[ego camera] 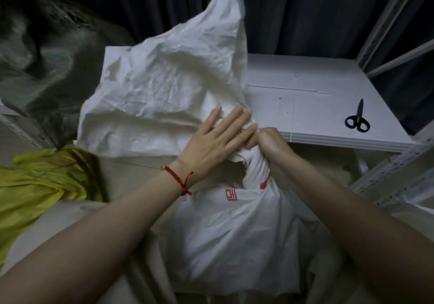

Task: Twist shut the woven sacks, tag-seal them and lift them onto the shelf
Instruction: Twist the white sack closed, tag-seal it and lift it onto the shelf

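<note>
We're looking at the white woven sack (225,228), low in the middle of the frame. It carries red print (231,194), a boxy mark below the neck, and we can't read it. A second red stroke is half swallowed by the twist. The sack's long axis runs from the bottom edge up toward top centre, where its loose, crumpled mouth fans wide and peaks. The right hand (267,144) is clenched round the twisted neck, its fingers buried in the cloth. The left hand (218,139), with a red string bracelet (180,179) on the wrist, lies flat with straight fingers pressing on the loose fabric. Black-handled scissors (358,120) lie on the white shelf board (305,106) at right. A yellow-green sack (35,186) is cut off at the left edge.
</note>
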